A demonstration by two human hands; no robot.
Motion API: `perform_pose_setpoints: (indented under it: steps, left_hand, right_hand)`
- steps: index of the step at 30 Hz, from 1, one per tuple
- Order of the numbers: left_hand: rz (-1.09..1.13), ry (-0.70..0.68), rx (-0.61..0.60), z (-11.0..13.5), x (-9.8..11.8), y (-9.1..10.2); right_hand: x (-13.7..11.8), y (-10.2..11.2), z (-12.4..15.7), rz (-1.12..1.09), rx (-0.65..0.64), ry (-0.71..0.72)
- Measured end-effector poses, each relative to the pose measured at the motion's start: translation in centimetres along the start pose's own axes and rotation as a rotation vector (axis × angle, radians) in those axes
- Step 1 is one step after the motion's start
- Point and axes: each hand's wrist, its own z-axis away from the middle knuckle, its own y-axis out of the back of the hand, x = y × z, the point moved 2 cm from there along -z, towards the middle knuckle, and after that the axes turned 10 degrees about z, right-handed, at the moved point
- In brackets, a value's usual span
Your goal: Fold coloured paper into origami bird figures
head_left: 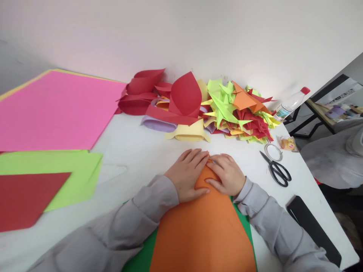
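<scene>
An orange paper sheet (204, 230) lies on the white table (136, 158) in front of me, over a green sheet (141, 257). My left hand (188, 173) lies flat on the far end of the orange sheet, fingers stretched out and pressing down. My right hand (225, 173) rests beside it on the same folded tip, its fingers flat and touching those of the left. Both arms wear grey sleeves.
A pile of folded paper shapes (204, 107), red, yellow, green and orange, lies at the back. Large pink (53, 109), lime (76, 173) and red (22, 196) sheets lie left. Scissors (276, 170), a tape roll (273, 152), a bottle (292, 102) and a black phone (313, 228) lie right.
</scene>
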Motion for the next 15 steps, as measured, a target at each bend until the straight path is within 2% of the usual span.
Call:
perform_pose_setpoints:
  steps: [6,9,12,15]
  left_hand:
    - [0.007,0.01,0.028,-0.1,-0.2,-0.5]
    - [0.006,0.02,0.097,-0.1,-0.1,0.0]
    - [-0.048,0.141,0.186,0.3,-0.2,1.2]
    - [-0.143,0.295,0.196,1.2,-0.4,2.3]
  right_hand:
    - [0.1,-0.3,0.2,0.027,-0.031,-0.005]
    - [0.1,-0.5,0.3,0.047,-0.033,-0.007]
    - [0.1,-0.5,0.3,0.072,-0.023,-0.033]
    - [0.1,-0.4,0.3,0.086,-0.026,-0.048]
